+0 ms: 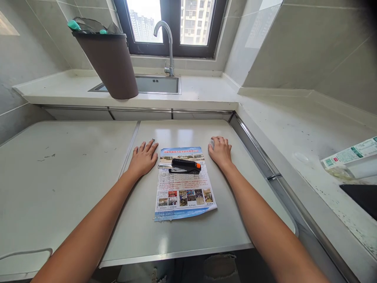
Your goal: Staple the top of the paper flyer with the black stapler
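Note:
A printed flyer [188,214] with red Chinese lettering and small photos lies on the pale folding table. Its left side carries many thin marks and looks ragged. Across its upper half rests a black stapler [185,166] with an orange tip, touched by neither hand. My left hand [144,158] lies palm down left of the flyer, fingers spread; a tiny dark piece [153,140] shows at a fingertip. Right of the flyer, my right hand [220,151] rests on the table with fingers loosely bent. A small whitish thing [212,143] shows beside its thumb, mostly hidden.
Behind the table [73,196], a white counter [203,88] holds a sink [159,84] with a tall faucet [170,47]. A brown bin [108,65] stands at the sink's left. On the right counter lies a labelled clear package [353,159] near a black panel [362,196].

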`<state>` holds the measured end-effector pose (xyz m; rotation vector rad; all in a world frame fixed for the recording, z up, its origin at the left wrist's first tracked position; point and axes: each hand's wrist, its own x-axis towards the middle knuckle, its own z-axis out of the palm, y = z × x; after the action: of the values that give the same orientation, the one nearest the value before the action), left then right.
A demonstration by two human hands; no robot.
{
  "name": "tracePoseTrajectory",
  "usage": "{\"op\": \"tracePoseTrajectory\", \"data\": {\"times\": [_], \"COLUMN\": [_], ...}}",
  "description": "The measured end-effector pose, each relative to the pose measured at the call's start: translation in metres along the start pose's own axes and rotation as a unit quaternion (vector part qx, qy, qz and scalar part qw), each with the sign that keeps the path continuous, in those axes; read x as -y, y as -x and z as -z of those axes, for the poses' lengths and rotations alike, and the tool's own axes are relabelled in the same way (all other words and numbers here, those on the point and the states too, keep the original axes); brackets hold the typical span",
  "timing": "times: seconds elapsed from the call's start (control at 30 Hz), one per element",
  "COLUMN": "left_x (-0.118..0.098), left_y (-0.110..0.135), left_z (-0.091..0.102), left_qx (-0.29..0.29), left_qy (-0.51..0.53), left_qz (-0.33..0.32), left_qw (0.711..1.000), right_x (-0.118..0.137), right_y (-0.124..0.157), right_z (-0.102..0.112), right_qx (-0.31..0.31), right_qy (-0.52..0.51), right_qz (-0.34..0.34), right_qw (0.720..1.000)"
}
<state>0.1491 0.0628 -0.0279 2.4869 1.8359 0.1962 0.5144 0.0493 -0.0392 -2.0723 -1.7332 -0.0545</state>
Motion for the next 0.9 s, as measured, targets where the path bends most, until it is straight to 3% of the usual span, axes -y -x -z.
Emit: {"op": "tracePoseTrajectory", "data": {"times": [0.6,0.9], "left_x": [-0.005,-0.008], "left_y": [-0.003,-0.005], "left_z": [0.009,0.007], "left_qx": [-0.011,-0.029], "left_qy": [-0.047,-0.019], "left_qz": [-0.02,-0.012], "left_qw": [0.999,0.999], "right_x": [0.003,0.004], "right_y": [0.0,0.0], "right_z": [-0.001,0.002], "right_qx": [0.002,0.006], "right_qy": [0.022,0.026], "right_qz": [-0.002,0.0], "right_qw": [1.0,1.0]}}
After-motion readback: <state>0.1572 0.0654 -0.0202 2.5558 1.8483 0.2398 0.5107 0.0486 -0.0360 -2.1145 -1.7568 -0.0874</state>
